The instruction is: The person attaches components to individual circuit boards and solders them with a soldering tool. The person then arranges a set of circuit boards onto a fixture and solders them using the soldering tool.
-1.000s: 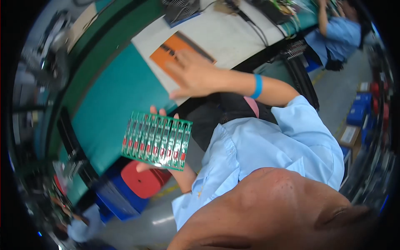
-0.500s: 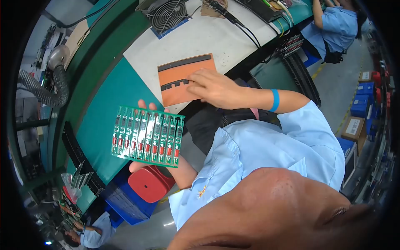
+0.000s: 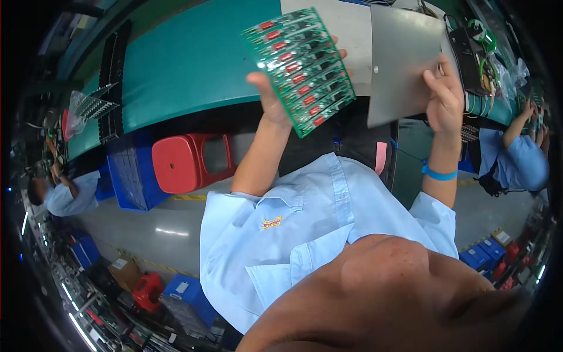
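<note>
A green circuit board panel [image 3: 299,73] with rows of red and dark parts lies tilted across my left hand [image 3: 272,102]. The thumb shows at its left edge and fingertips at its right edge; the palm is hidden beneath it. My right hand [image 3: 446,105], wearing a blue wristband, grips the right edge of a flat grey plate [image 3: 402,64]. Raised near the white work surface [image 3: 352,29], the plate shows a plain grey face with a small hole at the left. Board and plate are apart.
A green tabletop [image 3: 182,64] stretches left, with a black slotted rack [image 3: 111,82] on it. Cables and a black box [image 3: 469,53] are at the right. A red stool [image 3: 176,164] and blue crate [image 3: 135,176] stand below. Co-workers sit at both sides.
The view has swung round. The orange sheet with black strips no longer shows on the white surface; my right hand now holds up a grey-faced plate. The circuit board panel is tilted differently.
</note>
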`<action>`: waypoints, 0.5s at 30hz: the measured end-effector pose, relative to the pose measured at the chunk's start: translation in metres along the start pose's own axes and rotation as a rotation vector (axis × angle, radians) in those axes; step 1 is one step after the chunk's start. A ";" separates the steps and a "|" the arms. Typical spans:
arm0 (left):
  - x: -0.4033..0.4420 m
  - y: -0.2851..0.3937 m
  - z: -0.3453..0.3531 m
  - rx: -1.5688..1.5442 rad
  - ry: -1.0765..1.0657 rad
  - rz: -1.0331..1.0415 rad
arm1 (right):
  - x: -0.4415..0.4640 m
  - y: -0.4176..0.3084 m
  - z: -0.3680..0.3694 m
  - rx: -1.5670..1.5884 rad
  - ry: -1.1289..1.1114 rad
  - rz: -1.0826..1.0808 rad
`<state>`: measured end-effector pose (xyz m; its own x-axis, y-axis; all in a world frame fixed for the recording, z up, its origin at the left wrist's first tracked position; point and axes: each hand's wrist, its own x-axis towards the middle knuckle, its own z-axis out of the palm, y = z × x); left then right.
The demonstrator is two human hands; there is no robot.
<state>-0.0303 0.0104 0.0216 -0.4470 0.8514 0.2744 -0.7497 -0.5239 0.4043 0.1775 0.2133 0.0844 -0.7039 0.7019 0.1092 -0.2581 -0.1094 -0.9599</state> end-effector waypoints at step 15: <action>-0.002 -0.033 0.020 0.314 0.061 -0.126 | 0.015 0.045 0.053 -0.124 -0.143 0.181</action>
<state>0.0049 0.0251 0.0254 -0.3962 0.9047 0.1567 -0.6178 -0.3889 0.6834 0.1203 0.1816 0.0561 -0.8201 0.5709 -0.0399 -0.0430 -0.1309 -0.9905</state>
